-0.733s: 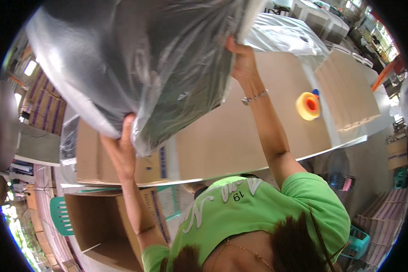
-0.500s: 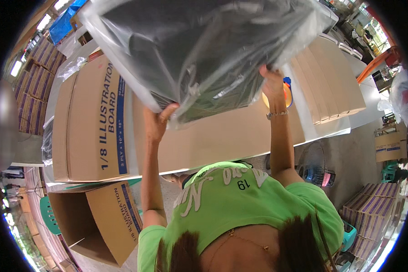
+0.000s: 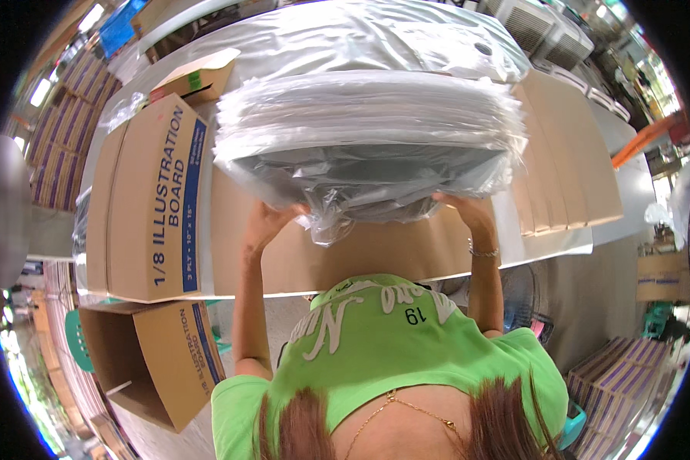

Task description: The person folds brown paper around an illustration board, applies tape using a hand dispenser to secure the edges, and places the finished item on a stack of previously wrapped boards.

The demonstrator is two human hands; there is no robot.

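Observation:
A thick stack of dark sheets in clear plastic bags is between my hands over the table. Its many layered plastic edges show, and loose film crumples along the near side. My left hand grips the near left corner, thumb on the plastic. At the near right, my right hand grips the same stack, its thumb likewise laid on the film. The other fingers are mostly hidden under the stack. Whether the stack's far side rests on the table cannot be made out. Beneath it lies a flat brown cardboard sheet.
A closed printed carton stands left on the table, and a small open-flapped box behind it. Brown cardboard lies to the right. An open carton sits below the table's left edge. White plastic sheeting covers the far side.
The bagged stack has come down and tipped, so its layered edges show instead of its broad dark face. Both hands have lowered with it, toward me.

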